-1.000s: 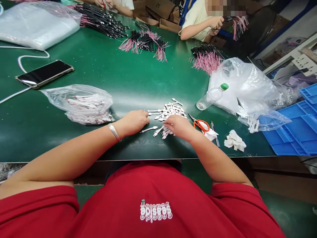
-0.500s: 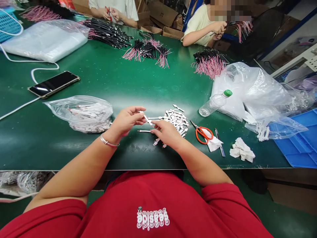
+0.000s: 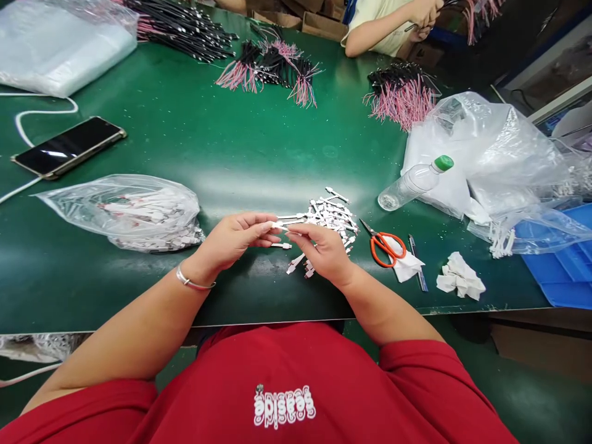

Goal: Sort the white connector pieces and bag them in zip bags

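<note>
Between my two hands is a short white cable (image 3: 280,227), pinched at both ends close above the green table. My left hand (image 3: 239,237) closes thumb and finger on its left end. The other end sits between the thumb and fingers of my right hand (image 3: 324,250). Just behind and beside my right hand lies a loose pile of short white cables (image 3: 333,213) with small plugs. A clear plastic bag (image 3: 148,213) with many similar white cables rests left of my left hand.
Orange-handled scissors (image 3: 387,248), a pen (image 3: 418,264), crumpled tissue (image 3: 460,275) and a clear bottle (image 3: 411,185) lie on the right. A phone (image 3: 69,147) is at left. Black-and-pink wire bundles (image 3: 402,95) lie at the back, near another person's arms (image 3: 383,31). A blue tray (image 3: 559,271) stands far right.
The view has tipped down and come closer to the table. The white cable, slanted before, is now nearly level between my hands, which still pinch it.
</note>
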A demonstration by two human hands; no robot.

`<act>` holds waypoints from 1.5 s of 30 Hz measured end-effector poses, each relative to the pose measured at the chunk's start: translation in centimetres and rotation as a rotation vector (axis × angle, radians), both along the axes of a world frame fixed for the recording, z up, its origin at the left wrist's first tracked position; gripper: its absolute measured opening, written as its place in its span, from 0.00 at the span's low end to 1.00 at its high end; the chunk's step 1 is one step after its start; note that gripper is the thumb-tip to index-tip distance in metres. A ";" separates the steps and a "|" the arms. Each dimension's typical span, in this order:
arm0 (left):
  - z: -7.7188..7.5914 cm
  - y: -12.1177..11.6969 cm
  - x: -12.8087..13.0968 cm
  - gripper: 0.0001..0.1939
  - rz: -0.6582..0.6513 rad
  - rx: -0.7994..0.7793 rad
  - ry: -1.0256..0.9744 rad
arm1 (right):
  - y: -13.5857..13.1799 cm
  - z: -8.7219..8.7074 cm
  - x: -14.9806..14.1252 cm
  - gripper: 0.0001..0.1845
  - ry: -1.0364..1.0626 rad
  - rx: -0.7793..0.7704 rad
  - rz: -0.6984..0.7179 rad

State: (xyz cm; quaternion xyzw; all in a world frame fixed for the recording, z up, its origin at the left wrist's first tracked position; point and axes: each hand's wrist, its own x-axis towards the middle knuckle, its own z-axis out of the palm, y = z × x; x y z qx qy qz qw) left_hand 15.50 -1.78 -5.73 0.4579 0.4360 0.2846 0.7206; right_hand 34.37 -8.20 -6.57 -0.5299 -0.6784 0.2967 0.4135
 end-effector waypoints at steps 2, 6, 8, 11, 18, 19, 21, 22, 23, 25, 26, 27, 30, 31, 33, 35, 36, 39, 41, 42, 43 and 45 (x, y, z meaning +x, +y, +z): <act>-0.1 0.0 -0.1 0.22 -0.047 -0.021 0.001 | 0.1 -0.1 0.1 0.09 0.063 -0.033 -0.050; -0.4 0.1 -0.2 0.20 -0.129 -0.055 0.023 | 0.5 -0.2 0.3 0.11 0.291 -0.287 -0.081; -0.5 0.0 -0.1 0.20 -0.154 -0.078 0.039 | 0.8 -0.1 0.3 0.13 0.387 -0.402 -0.091; -0.5 0.0 0.0 0.20 -0.208 -0.080 0.066 | 0.9 -0.1 0.2 0.15 0.478 -0.481 -0.099; -0.3 -0.5 0.3 0.18 -0.343 0.111 0.179 | 0.7 0.2 -0.2 0.14 0.426 -0.528 -0.085; -0.3 -0.6 0.4 0.17 -0.319 0.131 0.191 | 0.6 0.2 -0.2 0.13 0.386 -0.513 -0.087; -0.2 -0.6 0.5 0.16 -0.253 0.172 0.223 | 0.4 0.3 -0.5 0.12 0.311 -0.470 -0.079; -0.2 -0.5 0.5 0.16 -0.221 0.201 0.242 | 0.4 0.4 -0.6 0.12 0.282 -0.444 -0.071; -0.2 -0.4 0.4 0.15 -0.191 0.230 0.260 | 0.4 0.3 -0.7 0.11 0.256 -0.418 -0.064; -0.2 0.1 0.2 0.13 -0.095 0.260 0.270 | 0.6 0.1 -0.9 0.10 0.179 -0.353 -0.063; -0.1 0.4 0.0 0.11 -0.020 0.244 0.253 | 0.7 0.0 -1.0 0.11 0.106 -0.308 -0.066; -0.1 0.7 -0.2 0.10 0.067 0.203 0.221 | 0.9 -0.2 -1.2 0.13 -0.003 -0.259 -0.055; 0.1 1.6 -0.7 0.06 0.277 0.002 0.064 | 1.1 -0.5 -2.1 0.13 -0.482 -0.129 0.082; 0.2 1.7 -0.7 0.05 0.297 -0.056 0.018 | 1.1 -0.5 -2.5 0.09 -0.637 -0.106 0.152; 0.5 1.9 -0.7 0.04 0.285 -0.123 -0.042 | 1.0 -0.4 -3.2 0.11 -0.841 -0.102 0.255; 0.6 1.8 -0.6 0.04 0.258 -0.143 -0.071 | 1.1 -0.3 -3.4 0.14 -0.875 -0.137 0.268; 0.5 1.7 -0.5 0.04 0.258 -0.144 -0.083 | 1.3 -0.3 -3.4 0.13 -0.825 -0.163 0.240; 0.1 1.3 -0.2 0.06 0.302 -0.151 -0.098 | 2.1 -0.3 -2.3 0.07 -0.371 -0.310 0.058; -0.2 0.8 0.0 0.06 0.252 -0.199 -0.085 | 2.5 -0.4 -1.4 0.02 0.080 -0.454 -0.074; -0.4 0.6 0.2 0.05 0.185 -0.232 -0.078 | 2.7 -0.4 -1.1 0.03 0.286 -0.514 -0.117; -0.6 0.3 0.4 0.04 0.101 -0.260 -0.077 | 2.8 -0.4 -0.8 0.05 0.449 -0.553 -0.138; -1.0 -0.3 0.7 0.07 -0.041 -0.271 -0.092 | 2.7 -0.4 -0.5 0.08 0.633 -0.558 -0.131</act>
